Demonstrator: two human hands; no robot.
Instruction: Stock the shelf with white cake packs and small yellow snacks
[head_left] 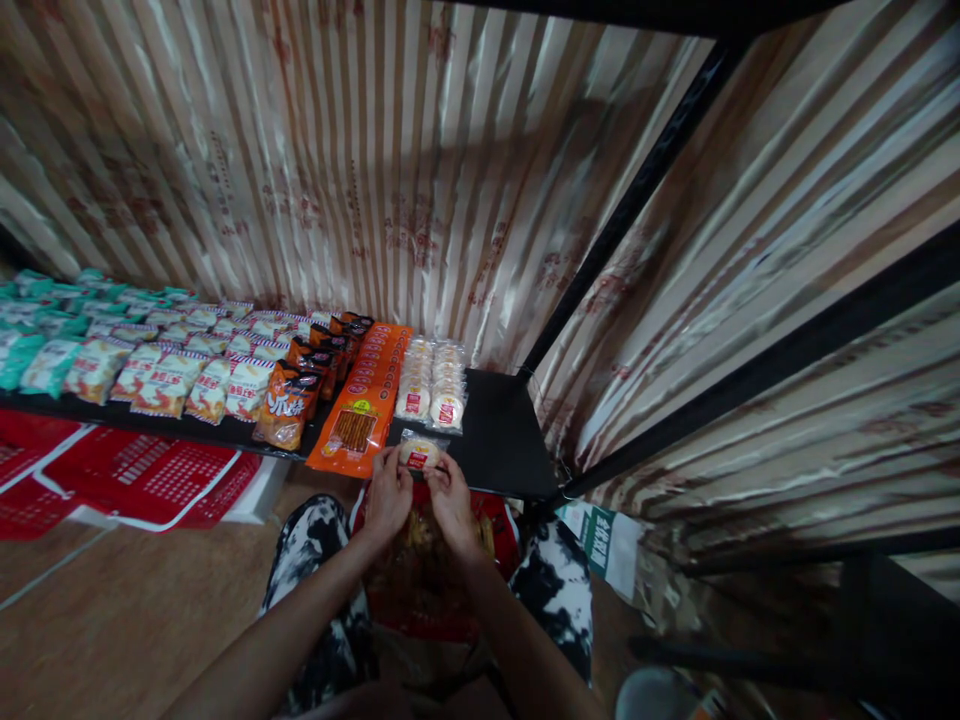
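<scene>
Nearest the camera, two bare forearms run up from the lower edge, over knees in mottled black-and-white fabric. Between the knees sits a glossy red bag (427, 575) of crinkled film, with amber snacks showing through it. The left hand (388, 497) and right hand (452, 500) meet above it, each with fingers curled and pinched on one end of a small clear packet (420, 452) that holds a round, pale cake with a red label. The packet lies at the front lip of the matte black shelf (502, 440), at about 12 o'clock from the hands.

Just beyond it, at 12 to 1 o'clock, two rows of like round cakes (431, 378) in shiny clear wrap run back along the shelf. Beside them at 11 o'clock lies a line of flat orange packs (366, 405), the front one with a window onto thin brown sticks. Farther toward 10 o'clock come puffed orange-and-black bags (289, 402), then white pillow packs (169, 375), then teal ones (34, 350). Below the shelf at 9 o'clock lie red perforated plastic baskets (142, 480) on a wood-grain floor. Behind everything rises rust-stained corrugated metal sheeting (375, 180), crossed by black steel frame bars (637, 190).
</scene>
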